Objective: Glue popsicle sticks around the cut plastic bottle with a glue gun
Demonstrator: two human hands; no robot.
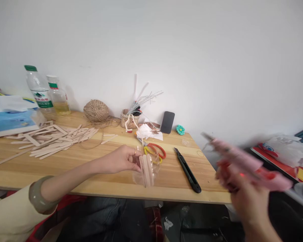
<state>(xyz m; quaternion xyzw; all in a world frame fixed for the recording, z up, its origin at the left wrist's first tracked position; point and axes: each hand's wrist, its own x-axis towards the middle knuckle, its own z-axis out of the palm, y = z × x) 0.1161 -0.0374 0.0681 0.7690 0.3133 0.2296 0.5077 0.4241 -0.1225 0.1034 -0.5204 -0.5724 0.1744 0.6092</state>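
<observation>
My left hand (131,159), a ring on one finger, grips a clear plastic cup (156,164) near the table's front edge. Several wooden craft sticks (146,169) stand side by side against the cup's near side, by my thumb. Off the table's right end, my right hand (249,195) is wrapped around a pink hot glue gun (242,158), blurred by motion, its nozzle toward the upper left. Scissors (158,148) with red and yellow handles lie partly behind the cup. A black utility knife (188,171) rests on the table to the cup's right.
Loose craft sticks (47,139) are heaped on the left, near a tissue pack (12,116). Along the wall stand two bottles (41,89), a twine ball (96,111), a pen holder (128,120), a dark phone (167,122) and a teal flower (180,130).
</observation>
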